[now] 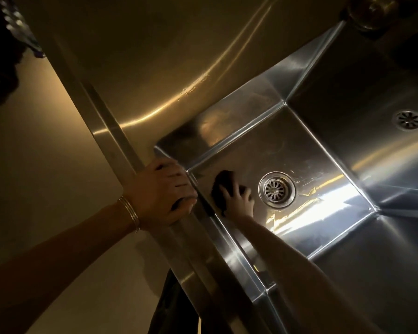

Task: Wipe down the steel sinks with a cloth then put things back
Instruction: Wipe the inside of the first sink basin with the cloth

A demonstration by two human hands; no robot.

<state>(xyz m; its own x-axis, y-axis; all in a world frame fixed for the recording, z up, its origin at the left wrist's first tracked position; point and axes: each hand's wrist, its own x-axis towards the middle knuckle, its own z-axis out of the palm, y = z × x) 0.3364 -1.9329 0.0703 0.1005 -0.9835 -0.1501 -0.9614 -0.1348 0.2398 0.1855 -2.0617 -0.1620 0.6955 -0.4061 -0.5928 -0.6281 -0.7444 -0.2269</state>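
Fingers [229, 192] of the right hand [240, 201] were seen spread flat on a dark cloth [223, 182], pressing it to the floor of the near sink [287, 145], not wrapped round it. The cloth was located just beside the drain [276, 189], toward the front-left corner of the basin. The left hand [159, 189] was curled over the front rim [121, 145], gripping it; a bracelet [129, 212] was worn on that wrist. Wiping of the basin floor was judged to be the step in hand. Risks noted: under flat pressure only, the cloth could be slid out from under the palm or bunched on a hard stroke; an edge could be snagged on the drain grate; corners and walls could be missed, the arm being reached deep; the rim grip could be lost if the steel is wet. The cloth looked small, crumpled, near black, and was mostly covered by the hand; texture could not be told in the low light. Steel was streaked and glary near the drain. A second sink [372, 141] was seen to the right, judged not yet wiped.
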